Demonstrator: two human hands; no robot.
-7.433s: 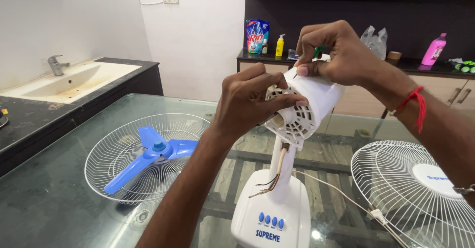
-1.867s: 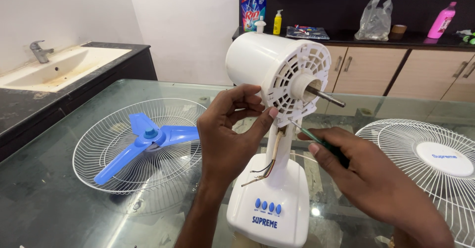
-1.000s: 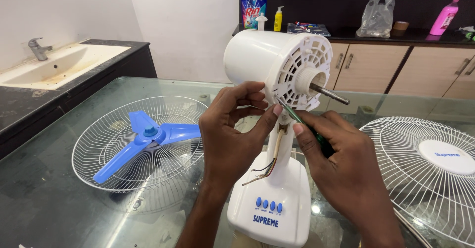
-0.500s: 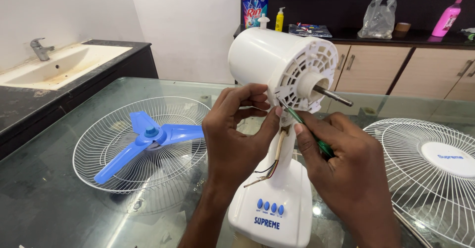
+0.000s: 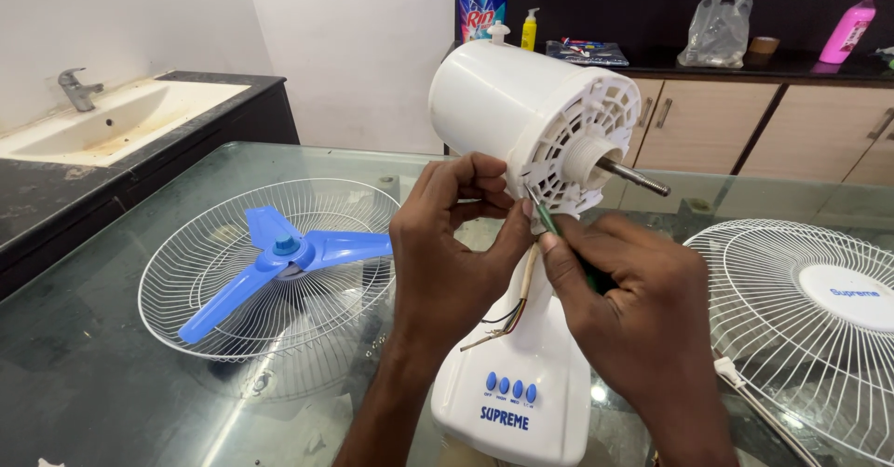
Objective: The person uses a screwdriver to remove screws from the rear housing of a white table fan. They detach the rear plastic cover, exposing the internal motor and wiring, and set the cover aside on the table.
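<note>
A white table fan stands on the glass table, its round motor housing (image 5: 503, 108) tilted with the bare metal shaft (image 5: 633, 175) pointing right. My left hand (image 5: 456, 243) pinches the lower front rim of the housing. My right hand (image 5: 629, 299) grips a green-handled screwdriver (image 5: 549, 225), its tip set against the slotted front plate just below the shaft. Loose wires (image 5: 507, 313) hang out of the fan's neck above the white base (image 5: 512, 402) with blue buttons.
A white wire guard (image 5: 270, 262) lies to the left with the blue fan blade (image 5: 279, 257) in it. A second guard (image 5: 810, 318) lies to the right. A sink (image 5: 112, 132) is at far left. The back counter holds bottles and a plastic bag (image 5: 717, 25).
My right hand brought the screwdriver up from below the housing to its front plate beside my left fingers. The housing has tipped slightly. My left hand kept its pinch.
</note>
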